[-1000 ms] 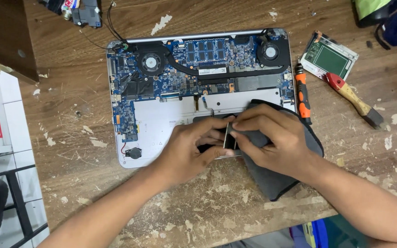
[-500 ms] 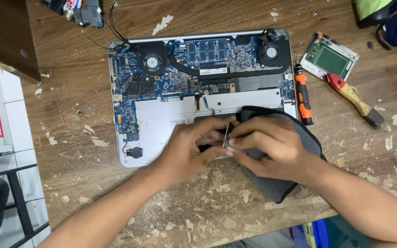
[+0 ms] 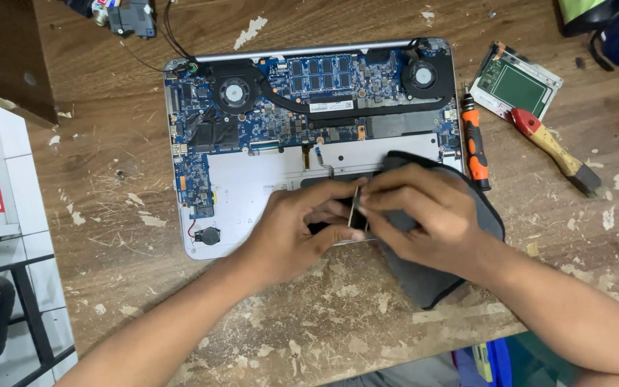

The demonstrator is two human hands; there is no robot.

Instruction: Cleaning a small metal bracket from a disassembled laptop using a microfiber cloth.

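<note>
An opened laptop [image 3: 252,179] lies on a worn wooden table, its blue circuit board, two fans and silver inner shell exposed. Over its lower right part, my left hand [image 3: 299,229] and my right hand [image 3: 424,215] meet. Both pinch a small thin flat part [image 3: 356,208], held on edge between the fingertips. A dark grey cloth [image 3: 438,279] lies under my right hand, draped over the laptop's corner and the table.
An orange and black screwdriver [image 3: 474,147] lies right of the laptop. Beyond it are a small framed green board [image 3: 516,84] and a red and wooden handled brush [image 3: 557,150]. A black device with cables [image 3: 132,16] sits top left. The table edge runs along the left.
My hands and the small part have stayed in nearly the same spot; the fingers shifted slightly around the part.
</note>
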